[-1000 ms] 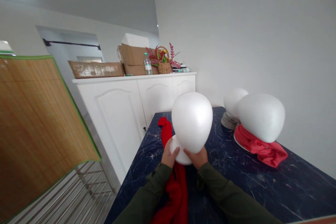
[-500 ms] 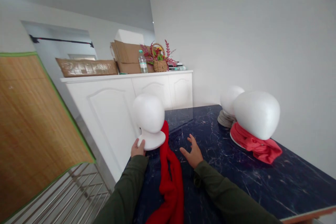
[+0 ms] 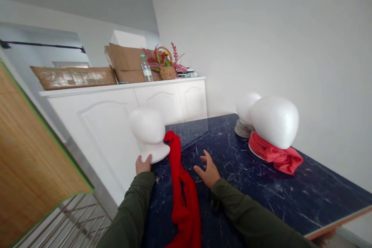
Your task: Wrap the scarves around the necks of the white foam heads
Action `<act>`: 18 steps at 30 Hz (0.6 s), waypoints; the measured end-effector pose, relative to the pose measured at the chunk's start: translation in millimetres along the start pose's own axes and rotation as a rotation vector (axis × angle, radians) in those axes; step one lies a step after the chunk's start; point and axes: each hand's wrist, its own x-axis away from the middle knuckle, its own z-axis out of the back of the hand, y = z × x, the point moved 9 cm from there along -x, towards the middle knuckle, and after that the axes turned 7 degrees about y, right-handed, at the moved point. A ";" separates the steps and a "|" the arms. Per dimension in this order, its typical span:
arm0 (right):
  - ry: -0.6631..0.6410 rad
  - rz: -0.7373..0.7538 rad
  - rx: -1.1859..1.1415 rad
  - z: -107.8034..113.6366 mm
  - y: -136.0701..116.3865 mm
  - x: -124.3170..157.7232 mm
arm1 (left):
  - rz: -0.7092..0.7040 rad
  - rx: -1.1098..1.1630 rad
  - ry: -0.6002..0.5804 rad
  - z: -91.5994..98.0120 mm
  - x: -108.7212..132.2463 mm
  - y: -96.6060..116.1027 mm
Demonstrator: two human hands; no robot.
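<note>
A white foam head (image 3: 148,126) stands near the left edge of the dark blue marbled table (image 3: 221,143). My left hand (image 3: 143,164) grips the side of its round base. A long red scarf (image 3: 186,193) lies between my arms, running from beside the base toward the table's front. To the right of the scarf, my right hand (image 3: 208,170) is held over the table with fingers apart and nothing in it. On the right, a larger white head (image 3: 274,122) has a coral-red cloth (image 3: 274,153) around its base, and behind it another white head (image 3: 245,106) has a grey cloth (image 3: 243,128) around its base.
Behind the table stands a white cabinet (image 3: 116,112) bearing cardboard boxes (image 3: 75,77), a water bottle (image 3: 147,69) and a flower basket (image 3: 167,72). At the left are a bamboo mat (image 3: 35,155) with green edging and a metal rack (image 3: 78,221).
The foam head has moved left with my left hand, away from the scarf's far end. My right hand stays open over the table. The view has shifted slightly right.
</note>
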 end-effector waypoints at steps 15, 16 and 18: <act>-0.144 -0.042 0.029 -18.2 5.3 4.9 | -0.153 -0.380 -0.186 -28.6 -0.1 12.0; -0.145 -0.041 0.030 -18.3 4.6 5.1 | -0.158 -0.392 -0.191 -29.4 0.0 12.4; -0.146 -0.039 0.033 -18.4 3.6 5.3 | -0.170 -0.414 -0.199 -30.7 0.7 13.7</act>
